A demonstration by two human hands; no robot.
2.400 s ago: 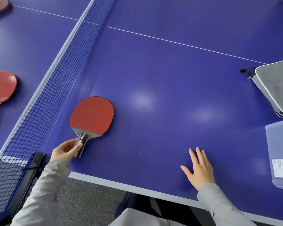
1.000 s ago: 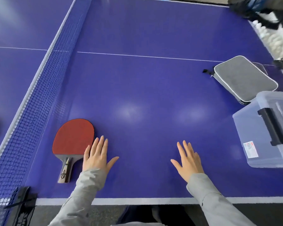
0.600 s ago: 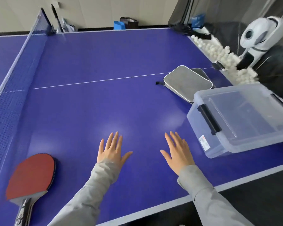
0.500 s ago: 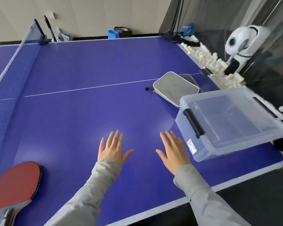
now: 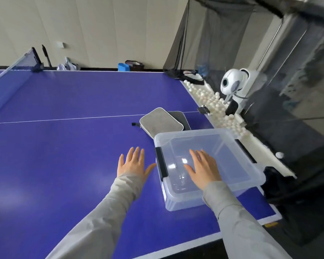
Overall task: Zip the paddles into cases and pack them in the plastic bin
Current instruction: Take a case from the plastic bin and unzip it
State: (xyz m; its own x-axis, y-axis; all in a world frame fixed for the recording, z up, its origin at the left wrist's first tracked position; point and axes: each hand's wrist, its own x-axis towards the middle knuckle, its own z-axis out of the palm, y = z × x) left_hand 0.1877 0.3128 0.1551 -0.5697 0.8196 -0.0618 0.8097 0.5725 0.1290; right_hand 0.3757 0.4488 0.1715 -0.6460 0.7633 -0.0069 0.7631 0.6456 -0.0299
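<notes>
A clear plastic bin (image 5: pixel 251 176) with a black latch handle stands near the right corner of the blue table-tennis table (image 5: pixel 64 146); its lid appears to be on. Just behind it lies a stack of grey zipped-style paddle cases (image 5: pixel 160 124), with a darker one under the top one. My right hand (image 5: pixel 202 170) is flat with fingers apart over the bin's top. My left hand (image 5: pixel 133 163) is spread open over the table, just left of the bin's latch. Neither hand holds anything. No paddle is in view.
The net (image 5: pixel 9 71) runs along the far left. A trough of several white balls (image 5: pixel 217 107) lines the table's right end, with a white ball-feeding robot (image 5: pixel 234 86) and black catch netting behind it. A wall and small items stand beyond the far edge.
My view swung right, so the red paddle left the frame. Both hands moved right and forward; my right hand went from the table to above the bin.
</notes>
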